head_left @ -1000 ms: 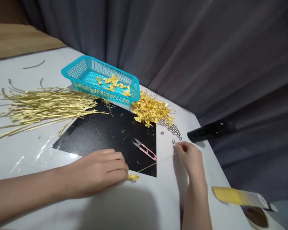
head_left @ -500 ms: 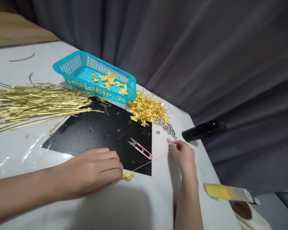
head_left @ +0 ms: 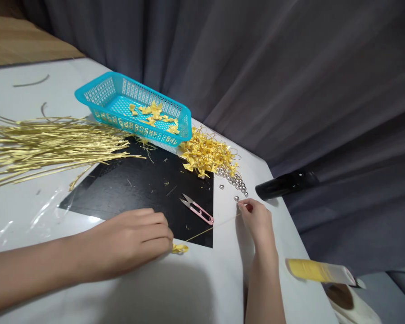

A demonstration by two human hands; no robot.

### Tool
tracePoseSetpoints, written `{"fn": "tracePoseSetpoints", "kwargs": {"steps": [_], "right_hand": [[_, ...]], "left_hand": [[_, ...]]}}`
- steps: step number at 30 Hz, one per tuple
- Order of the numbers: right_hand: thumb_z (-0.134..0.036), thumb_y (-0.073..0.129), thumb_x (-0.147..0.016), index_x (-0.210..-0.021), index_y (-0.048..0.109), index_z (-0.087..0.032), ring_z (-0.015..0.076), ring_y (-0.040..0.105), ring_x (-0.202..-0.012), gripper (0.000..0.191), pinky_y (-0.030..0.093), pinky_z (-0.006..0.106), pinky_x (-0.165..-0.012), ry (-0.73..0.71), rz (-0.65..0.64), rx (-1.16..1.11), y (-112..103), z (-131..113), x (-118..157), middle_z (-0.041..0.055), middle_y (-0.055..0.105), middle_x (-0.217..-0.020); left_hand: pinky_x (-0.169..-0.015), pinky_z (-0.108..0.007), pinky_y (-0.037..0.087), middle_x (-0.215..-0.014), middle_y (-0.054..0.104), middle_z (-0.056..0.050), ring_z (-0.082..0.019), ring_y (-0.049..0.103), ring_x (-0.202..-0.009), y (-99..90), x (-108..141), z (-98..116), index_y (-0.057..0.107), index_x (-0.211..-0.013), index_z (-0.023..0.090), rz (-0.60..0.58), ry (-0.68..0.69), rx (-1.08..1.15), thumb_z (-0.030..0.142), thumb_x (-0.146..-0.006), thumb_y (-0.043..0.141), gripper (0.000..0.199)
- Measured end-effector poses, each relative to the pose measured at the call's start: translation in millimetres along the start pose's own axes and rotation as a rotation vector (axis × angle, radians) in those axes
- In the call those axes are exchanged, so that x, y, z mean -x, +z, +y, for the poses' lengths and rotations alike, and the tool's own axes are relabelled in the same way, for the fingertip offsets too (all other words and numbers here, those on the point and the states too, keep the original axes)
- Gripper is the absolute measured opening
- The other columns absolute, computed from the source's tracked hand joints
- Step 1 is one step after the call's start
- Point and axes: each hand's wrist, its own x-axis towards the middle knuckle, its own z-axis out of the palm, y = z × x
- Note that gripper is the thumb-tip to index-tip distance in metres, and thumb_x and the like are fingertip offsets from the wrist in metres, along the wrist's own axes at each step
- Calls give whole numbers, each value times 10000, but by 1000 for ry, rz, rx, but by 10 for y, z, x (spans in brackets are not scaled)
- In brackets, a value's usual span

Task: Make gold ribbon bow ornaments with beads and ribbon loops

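Note:
My left hand (head_left: 135,243) is closed over a yellow ribbon bow (head_left: 180,248) at the near edge of the black mat. Only one loop of the bow sticks out past the fingers. A thin yellow cord (head_left: 200,234) runs taut from the bow toward my right hand (head_left: 258,222), which pinches its far end between thumb and forefinger. Right at those fingertips lies a small silver ring-like bead (head_left: 236,198); whether it is touched I cannot tell. Pink-handled thread snips (head_left: 198,209) rest on the mat between my hands.
Behind the black mat (head_left: 148,180) stands a blue basket (head_left: 135,128) holding several yellow bows. Beside it are heaped yellow bows with cord loops (head_left: 207,153) and silver beads (head_left: 234,180). Yellow strips (head_left: 54,144) lie left. A black cylinder (head_left: 283,185) and yellow-wrapped roll (head_left: 317,271) lie right.
My right fingertips have shifted slightly left, closer to the lone silver bead, with the cord still pinched. The left hand and the bow stay where they were.

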Motion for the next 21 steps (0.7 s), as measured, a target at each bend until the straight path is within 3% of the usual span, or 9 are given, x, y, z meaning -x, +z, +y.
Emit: {"fn": "tracePoseSetpoints", "kwargs": {"steps": [8,21], "right_hand": [[-311,515,-750,-787,706,-197,227,548,-635,226,377,318,-625,8,3,-101,75,-111,15,60,649,-671],[-356,567,-827,-821,690,-155,193,617,-685,235,459,276,-644,-175,-146,-554,338,-518,165,65,700,-758]], "left_hand": [[-754,-252,459,-842,683,-50,-159,590,-786,1,6,14,614,-996,211,1,-9,15,148,-1005,297,323],[-756,-256,448,-857,680,-57,-162,582,-794,-11,-3,22,605,-994,209,8,12,15,155,-1012,272,338]]}}
